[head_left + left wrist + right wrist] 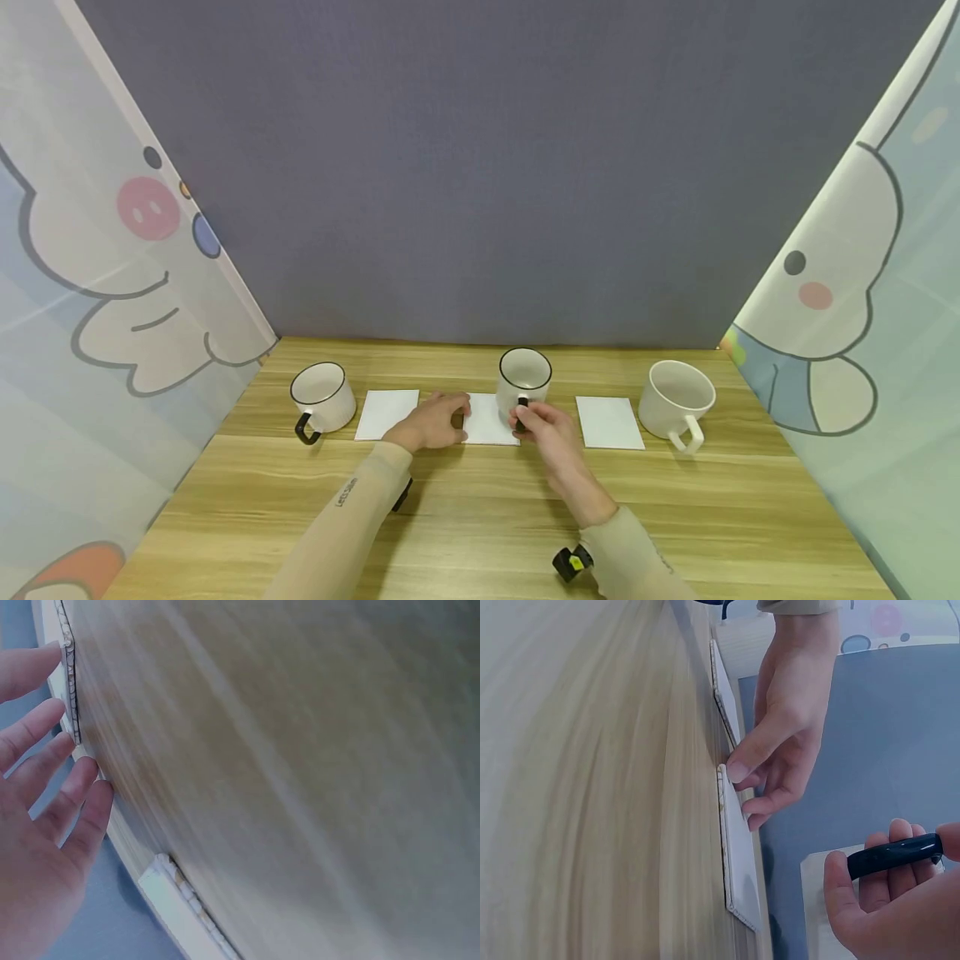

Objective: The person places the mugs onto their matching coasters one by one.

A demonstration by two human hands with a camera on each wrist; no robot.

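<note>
White coasters are lying in a row: the left coaster (387, 413) and right coaster (609, 422) bare. The left hand (431, 421) is steadying the middle coaster (488, 421) with relaxed fingers; the right hand (542, 427) is pinching the mug (524, 380) handle, apparently just seating it.

White mug (524, 377), black rim and handle, on white coaster (489, 421)

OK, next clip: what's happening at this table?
A person sits at a wooden table. The right hand holds the black handle of the middle mug, which stands at the far edge of the middle white coaster. The left hand touches that coaster's left edge. Two other mugs stand beside outer coasters.
</note>
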